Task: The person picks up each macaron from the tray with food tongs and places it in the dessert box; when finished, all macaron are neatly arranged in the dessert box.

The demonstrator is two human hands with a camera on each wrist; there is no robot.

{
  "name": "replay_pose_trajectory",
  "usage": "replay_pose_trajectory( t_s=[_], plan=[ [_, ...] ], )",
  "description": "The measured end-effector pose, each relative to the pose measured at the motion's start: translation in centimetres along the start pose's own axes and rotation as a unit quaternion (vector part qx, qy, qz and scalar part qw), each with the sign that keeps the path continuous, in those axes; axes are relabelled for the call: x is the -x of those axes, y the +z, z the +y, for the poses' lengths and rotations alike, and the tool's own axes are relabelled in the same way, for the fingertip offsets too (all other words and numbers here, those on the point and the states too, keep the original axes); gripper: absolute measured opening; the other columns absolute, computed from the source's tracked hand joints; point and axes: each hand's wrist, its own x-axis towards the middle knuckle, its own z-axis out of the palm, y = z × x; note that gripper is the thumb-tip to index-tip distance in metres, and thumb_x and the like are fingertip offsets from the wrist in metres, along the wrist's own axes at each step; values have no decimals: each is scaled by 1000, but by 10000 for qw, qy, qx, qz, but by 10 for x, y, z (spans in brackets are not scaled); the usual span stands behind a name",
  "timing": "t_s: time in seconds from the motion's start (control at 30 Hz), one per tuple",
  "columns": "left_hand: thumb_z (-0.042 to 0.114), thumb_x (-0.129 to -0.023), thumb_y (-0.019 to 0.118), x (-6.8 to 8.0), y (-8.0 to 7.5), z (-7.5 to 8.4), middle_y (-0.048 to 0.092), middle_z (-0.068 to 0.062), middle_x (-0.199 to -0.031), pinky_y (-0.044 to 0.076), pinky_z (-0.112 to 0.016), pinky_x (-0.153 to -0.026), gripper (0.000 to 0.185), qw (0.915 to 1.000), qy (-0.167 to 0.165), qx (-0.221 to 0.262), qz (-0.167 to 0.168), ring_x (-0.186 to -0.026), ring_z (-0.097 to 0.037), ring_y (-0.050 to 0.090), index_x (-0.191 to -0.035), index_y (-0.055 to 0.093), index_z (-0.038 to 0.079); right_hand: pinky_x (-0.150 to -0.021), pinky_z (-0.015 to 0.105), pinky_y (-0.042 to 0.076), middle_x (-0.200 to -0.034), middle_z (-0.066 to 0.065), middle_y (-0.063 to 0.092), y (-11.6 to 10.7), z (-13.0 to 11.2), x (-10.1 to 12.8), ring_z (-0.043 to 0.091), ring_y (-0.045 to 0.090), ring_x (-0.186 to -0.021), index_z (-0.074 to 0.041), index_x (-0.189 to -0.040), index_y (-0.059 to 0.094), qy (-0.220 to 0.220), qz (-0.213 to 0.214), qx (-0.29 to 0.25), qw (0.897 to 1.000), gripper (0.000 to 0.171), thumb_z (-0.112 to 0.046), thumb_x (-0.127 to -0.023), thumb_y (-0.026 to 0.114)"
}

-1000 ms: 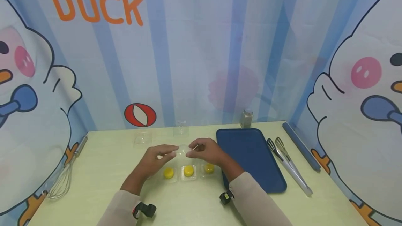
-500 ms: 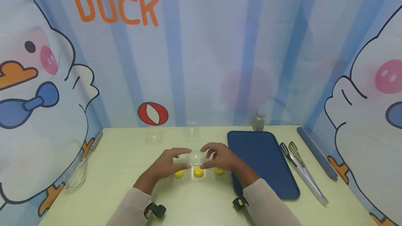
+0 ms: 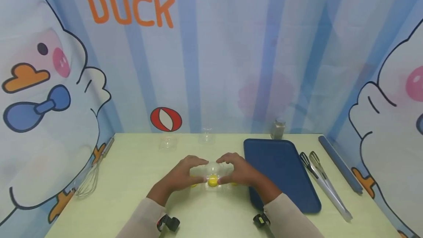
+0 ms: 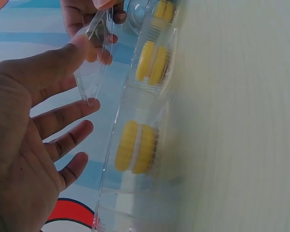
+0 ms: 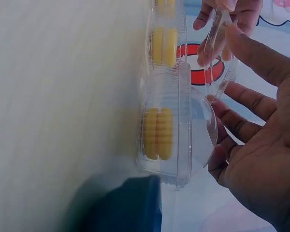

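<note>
Head view: clear dome lid (image 3: 213, 167) sits straight above middle macaron (image 3: 213, 181), mid-desk near front edge. I've got left hand (image 3: 185, 175) and right hand (image 3: 238, 171) pinching its opposite ends, equally near. Row runs left-right, blue tray (image 3: 281, 172) just right.

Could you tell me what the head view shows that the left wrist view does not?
Only the head view shows the blue tray, the tongs, the whisk, the spare clear cups at the table's far edge and both sleeves.

Only the left wrist view shows the macarons side on, each a yellow sandwich with a pale filling in its own clear cup, and the left hand with its thumb on the lid's edge.

Both show the two hands holding one clear lid over the row of macarons; the right hand grips the opposite edge.
</note>
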Motion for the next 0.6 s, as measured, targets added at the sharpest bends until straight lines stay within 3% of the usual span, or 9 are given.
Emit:
replay_pose_trajectory(
  t_s=[0.4, 0.6],
  plan=[
    [31, -93, 87, 5, 10, 1, 71, -9, -141, 38, -70, -118, 58, 9990, 102, -438, -59, -139, -34, 58, -145, 69, 10, -109, 64, 51, -144, 14, 67, 7, 8, 5, 36, 54, -135, -6, -139, 72, -245, -11, 320, 9992, 65, -26, -83, 97],
    [32, -93, 88, 5, 12, 0, 72, -7, -140, 39, -70, -117, 59, 9984, 188, -535, -71, -139, -33, 58, -145, 70, 11, -112, 78, 31, -146, 14, 67, 10, 9, 7, 36, 51, -136, -8, -139, 73, -190, 120, 501, 9985, 65, -27, -82, 97]
  ],
)
